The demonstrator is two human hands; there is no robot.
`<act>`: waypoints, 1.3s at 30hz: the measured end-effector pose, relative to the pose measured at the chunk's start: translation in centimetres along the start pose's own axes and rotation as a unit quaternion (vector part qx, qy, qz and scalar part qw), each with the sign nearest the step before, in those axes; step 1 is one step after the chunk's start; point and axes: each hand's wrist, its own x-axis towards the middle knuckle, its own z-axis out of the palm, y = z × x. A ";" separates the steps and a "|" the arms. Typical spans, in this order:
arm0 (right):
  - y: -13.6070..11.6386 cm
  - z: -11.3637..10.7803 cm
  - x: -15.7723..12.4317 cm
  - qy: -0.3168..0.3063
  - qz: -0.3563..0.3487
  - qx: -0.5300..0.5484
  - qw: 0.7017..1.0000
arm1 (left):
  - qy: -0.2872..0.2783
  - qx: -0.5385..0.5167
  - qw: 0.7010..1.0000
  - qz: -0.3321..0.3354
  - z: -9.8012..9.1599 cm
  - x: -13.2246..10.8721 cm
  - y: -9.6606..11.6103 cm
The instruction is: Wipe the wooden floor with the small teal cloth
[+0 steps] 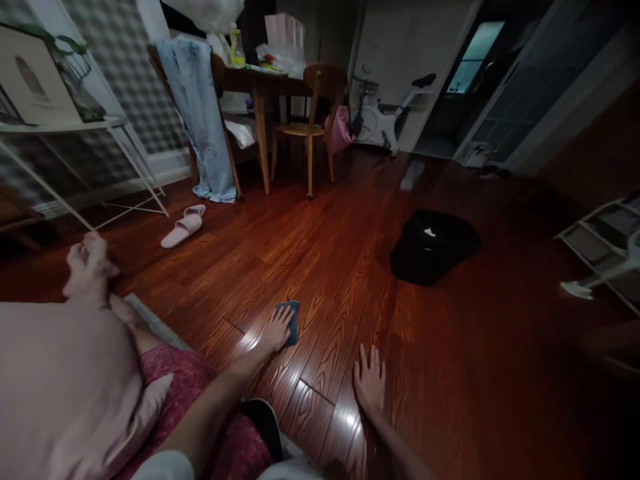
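Observation:
My left hand [278, 328] lies flat over a small teal cloth [294, 327] on the reddish wood floor [325, 267], its fingers stretched out across the cloth. Part of the cloth is hidden under the palm. To the right, my right hand [370, 383] rests palm down on the bare boards, fingers apart, with nothing in it. The two hands do not touch. Farther ahead on the right stands a black, rounded object [425, 257] with a small white mark; its kind is hard to make out.
Bare feet [93, 260] and a pinkish-grey pillow-like shape [65, 380] are at left. Pink slippers [183, 230] lie near a white side table [117, 123]. Behind are a wooden chair [307, 130], draped jeans [200, 120] and an exercise bike [385, 123]. A white shelf [593, 233] stands right.

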 end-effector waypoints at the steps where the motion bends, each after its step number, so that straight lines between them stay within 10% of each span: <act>1: 0.0 0.0 -0.1 -0.001 0.000 0.002 1.000 | -0.005 -0.004 1.000 -0.009 -0.1 0.4 -0.3; 11: 0.0 0.4 -0.6 0.008 -0.005 0.015 1.000 | 0.067 -0.010 0.996 -0.066 2.7 1.9 3.7; 24: 0.3 -0.2 -0.3 -0.020 -0.005 -0.003 1.000 | 0.009 -0.056 0.972 0.227 5.7 -3.9 13.5; 29: 0.3 -0.6 -0.1 -0.024 -0.004 -0.008 1.000 | -0.012 -0.063 0.972 0.226 4.0 -3.3 10.5; 39: -0.8 -1.3 0.0 -0.017 0.025 -0.011 0.999 | 0.077 -0.001 0.986 -0.147 0.0 -5.3 -2.1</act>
